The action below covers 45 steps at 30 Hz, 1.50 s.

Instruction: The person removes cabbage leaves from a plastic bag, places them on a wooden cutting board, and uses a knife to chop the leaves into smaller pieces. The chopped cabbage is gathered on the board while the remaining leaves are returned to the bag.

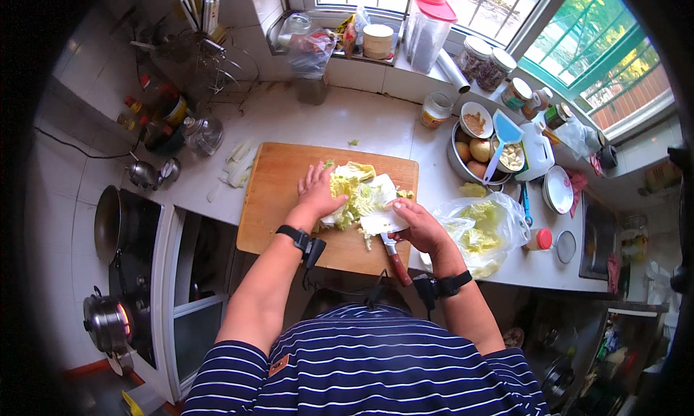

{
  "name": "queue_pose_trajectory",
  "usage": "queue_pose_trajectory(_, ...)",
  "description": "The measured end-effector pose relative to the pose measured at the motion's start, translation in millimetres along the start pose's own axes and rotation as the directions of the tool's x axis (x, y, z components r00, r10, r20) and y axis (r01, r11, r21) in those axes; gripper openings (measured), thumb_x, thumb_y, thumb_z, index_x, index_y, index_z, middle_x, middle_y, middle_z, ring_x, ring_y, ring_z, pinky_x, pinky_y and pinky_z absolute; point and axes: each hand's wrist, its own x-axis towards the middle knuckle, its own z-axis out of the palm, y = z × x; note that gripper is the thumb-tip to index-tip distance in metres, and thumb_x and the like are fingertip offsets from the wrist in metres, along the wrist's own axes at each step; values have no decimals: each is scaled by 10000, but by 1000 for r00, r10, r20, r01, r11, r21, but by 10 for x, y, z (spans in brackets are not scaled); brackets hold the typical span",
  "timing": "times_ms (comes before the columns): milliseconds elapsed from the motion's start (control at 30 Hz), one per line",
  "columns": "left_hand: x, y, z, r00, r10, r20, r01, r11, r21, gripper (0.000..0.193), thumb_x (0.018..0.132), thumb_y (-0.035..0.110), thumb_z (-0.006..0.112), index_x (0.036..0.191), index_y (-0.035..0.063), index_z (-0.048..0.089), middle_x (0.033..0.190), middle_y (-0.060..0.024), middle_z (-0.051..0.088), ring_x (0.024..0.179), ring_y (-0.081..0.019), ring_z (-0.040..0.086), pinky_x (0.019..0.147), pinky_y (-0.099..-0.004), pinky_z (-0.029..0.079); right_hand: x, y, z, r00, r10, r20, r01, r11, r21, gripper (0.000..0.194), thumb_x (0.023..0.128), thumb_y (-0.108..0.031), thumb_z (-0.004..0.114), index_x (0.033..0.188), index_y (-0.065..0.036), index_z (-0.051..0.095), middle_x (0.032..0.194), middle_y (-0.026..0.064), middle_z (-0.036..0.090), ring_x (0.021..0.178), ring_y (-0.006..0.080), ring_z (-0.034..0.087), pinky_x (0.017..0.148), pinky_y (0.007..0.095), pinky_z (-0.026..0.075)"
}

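Observation:
On the wooden cutting board (276, 199) lies a loose pile of napa cabbage leaves (352, 185). My left hand (317, 191) rests with fingers spread against the left side of the pile. Between the thumb and fingers of my right hand (420, 226) is the white stem of a cabbage leaf (382, 222), at the right of the pile. A knife (398, 261) with a reddish-brown handle lies at the board's front right, its blade partly hidden below the leaf and my hand.
To the right, a plastic bag (509, 221) holds more cabbage. Behind it stands a metal pot (455, 158) with round produce and bowls. Cabbage pieces (238, 164) lie left of the board. A wok (108, 221) and a lidded pot (103, 321) stand at far left.

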Motion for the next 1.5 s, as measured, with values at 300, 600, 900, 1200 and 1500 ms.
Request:
queue_pose_trajectory(300,-293,155,-409,871,292,-396,-428,846,-318,578,862,353,656,1334,60,495,1255,-146,556,1180,-283,497,1024,-405,379,22,38,-97,1000,0,30,-2,998,58,227,959,-224,462,1123,-83,528,961,60,596,757,162,596,624,295,511)
queue_pose_trajectory(600,-543,443,-281,880,438,183,-244,748,-616,218,926,226,607,866,18,625,722,-59,598,682,-144,526,658,-287,455,162,41,-78,981,45,189,-13,986,-169,223,963,-210,527,1159,-106,514,1007,22,590,898,138,593,723,303,534)
queue_pose_trajectory(900,-357,-38,-88,999,-38,-3,15,447,-894,175,954,185,556,905,32,624,784,-11,619,730,-92,552,671,-247,448,338,192,-204,996,-30,79,22,995,97,207,947,-200,549,1132,-113,515,994,30,595,857,143,594,708,309,523)
queue_pose_trajectory(1200,-659,-271,81,950,82,-302,-226,848,-480,428,832,113,655,1239,48,543,1182,-225,582,1084,-372,565,927,-417,458,878,-396,-566,926,-232,-297,303,927,221,429,947,-161,517,1334,-57,364,1192,176,535,934,291,634,757,363,552)
queue_pose_trajectory(1500,-743,-298,16,974,68,-217,-151,906,-396,551,781,101,694,1303,94,519,1236,-189,543,1143,-383,517,973,-435,432,455,-4,-741,857,-318,-405,252,945,-208,324,946,-181,566,1209,7,551,954,82,658,813,136,635,707,261,522)
